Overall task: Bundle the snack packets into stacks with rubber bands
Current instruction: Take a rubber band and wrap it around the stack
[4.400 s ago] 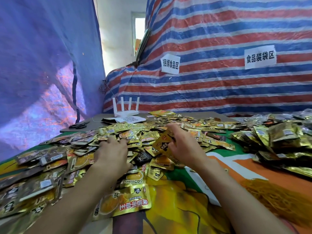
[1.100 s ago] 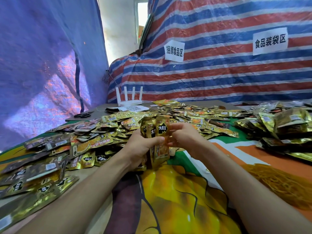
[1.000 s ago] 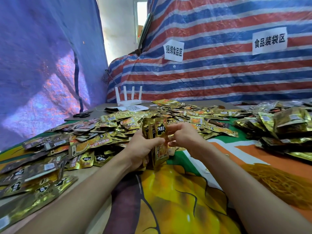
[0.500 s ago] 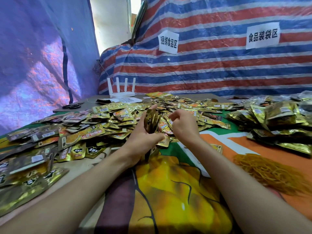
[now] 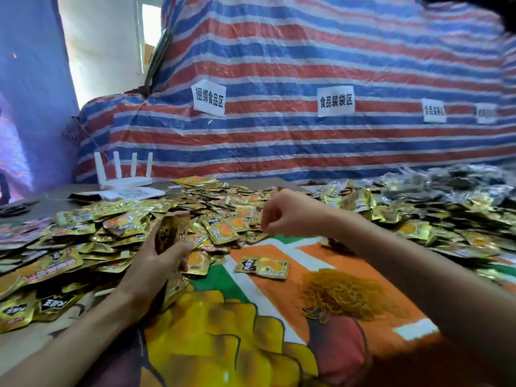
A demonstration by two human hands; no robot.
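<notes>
My left hand (image 5: 159, 259) grips an upright stack of gold snack packets (image 5: 171, 231) above the table's near left. My right hand (image 5: 290, 215) hovers over the loose packets to the right of the stack, fingers curled downward, with nothing visibly held. A wide heap of loose gold packets (image 5: 111, 227) covers the table's left and middle. One single packet (image 5: 264, 266) lies alone on the patterned cloth. A pile of thin orange rubber bands (image 5: 343, 294) lies on the cloth below my right forearm.
A second heap of gold and silver packets (image 5: 435, 210) fills the right side. A white router (image 5: 122, 174) and a paper sheet (image 5: 131, 194) stand at the back left, scissors (image 5: 14, 209) at the far left. A striped tarp (image 5: 307, 65) walls off the back.
My right hand let go of the stack and moved right and up, away from my left hand. The left hand keeps holding the stack. The view swung to the right.
</notes>
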